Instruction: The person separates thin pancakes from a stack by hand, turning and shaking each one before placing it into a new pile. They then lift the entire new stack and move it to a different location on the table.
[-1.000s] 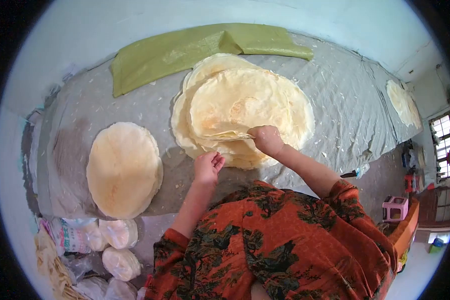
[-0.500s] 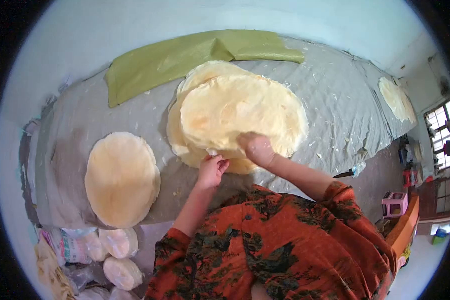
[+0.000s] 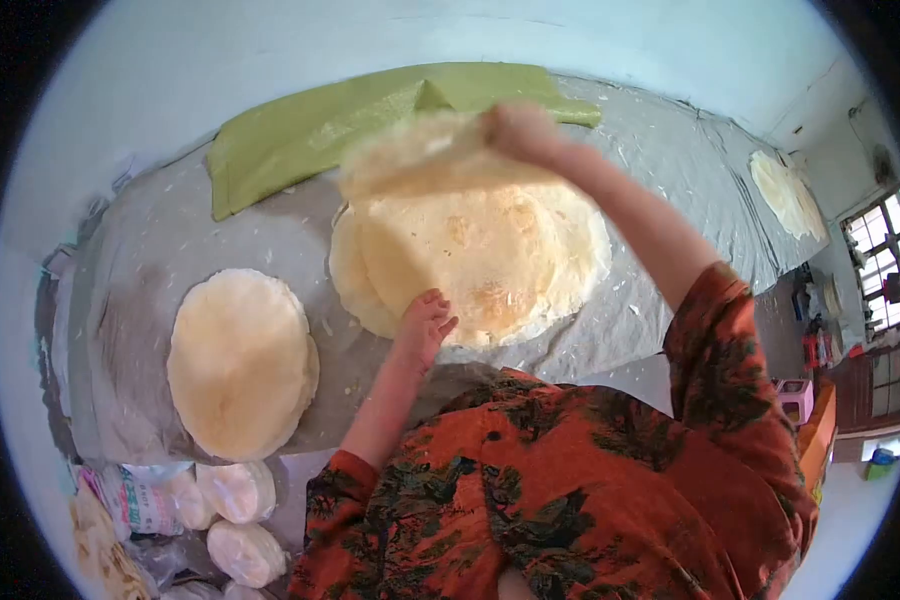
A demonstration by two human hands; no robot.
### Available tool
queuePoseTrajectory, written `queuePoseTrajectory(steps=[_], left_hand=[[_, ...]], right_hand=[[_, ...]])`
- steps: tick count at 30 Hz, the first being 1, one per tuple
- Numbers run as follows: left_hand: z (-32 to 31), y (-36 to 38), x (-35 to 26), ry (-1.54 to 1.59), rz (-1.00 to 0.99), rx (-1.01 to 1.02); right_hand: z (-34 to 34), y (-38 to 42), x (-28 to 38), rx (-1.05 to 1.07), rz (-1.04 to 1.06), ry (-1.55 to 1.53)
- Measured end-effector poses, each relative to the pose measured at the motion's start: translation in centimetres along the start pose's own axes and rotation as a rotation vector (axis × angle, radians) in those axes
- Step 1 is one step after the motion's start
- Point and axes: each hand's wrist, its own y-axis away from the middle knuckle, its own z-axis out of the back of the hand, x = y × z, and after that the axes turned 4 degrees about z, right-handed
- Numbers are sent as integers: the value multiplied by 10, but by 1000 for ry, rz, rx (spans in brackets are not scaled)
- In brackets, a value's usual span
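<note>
A stack of large, thin, round flatbreads (image 3: pixel 490 265) lies on the grey cloth-covered table in front of me. My right hand (image 3: pixel 523 132), blurred by motion, is raised over the stack's far side with its fingers closed on the edge of a lifted flatbread (image 3: pixel 410 155). That sheet is smeared by movement and hangs above the pile, casting a shadow on it. At the near edge of the stack is my left hand (image 3: pixel 427 325), fingers apart and holding nothing. To the left lies a second pile of flatbreads (image 3: pixel 245 365).
A folded yellow-green sheet (image 3: pixel 310 130) lies along the table's wall side. Another flatbread pile (image 3: pixel 785 195) rests at the far right end. Bagged round breads (image 3: pixel 240 492) stand below the left edge. A pink stool (image 3: pixel 795 400) is on the floor at right.
My right hand has swung up and away from the near edge, lifting the flatbread's near side toward the wall. My left hand has let go of the edge, and its fingers have spread.
</note>
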Motion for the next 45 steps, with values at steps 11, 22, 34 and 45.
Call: queuePoseTrajectory(steps=[11, 22, 34, 45], left_hand=[[36, 4, 8, -239, -328, -654], [13, 0, -7, 90, -235, -114], [-5, 3, -31, 417, -49, 320], [20, 10, -44, 513, -16, -65]], right_hand=[[-148, 134, 8, -225, 321, 25], [-156, 138, 11, -95, 192, -56], [-150, 117, 37, 114, -53, -9], [42, 78, 31, -306, 104, 287]])
